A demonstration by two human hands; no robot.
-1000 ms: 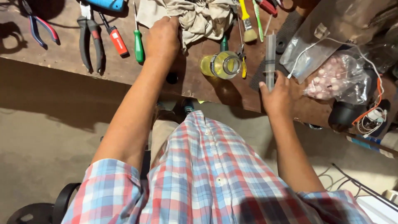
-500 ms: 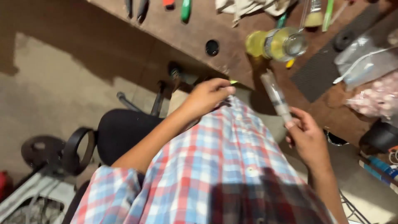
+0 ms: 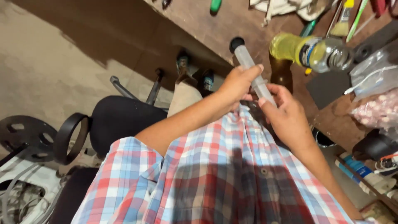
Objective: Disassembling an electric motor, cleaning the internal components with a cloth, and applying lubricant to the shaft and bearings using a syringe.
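Both hands now meet off the workbench: left hand and right hand together grasp the clear syringe, freshly lifted for handling.

Yellow-liquid bottle, black chair, paintbrush

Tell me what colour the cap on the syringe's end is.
Black, on the syringe, clearest in the head view.
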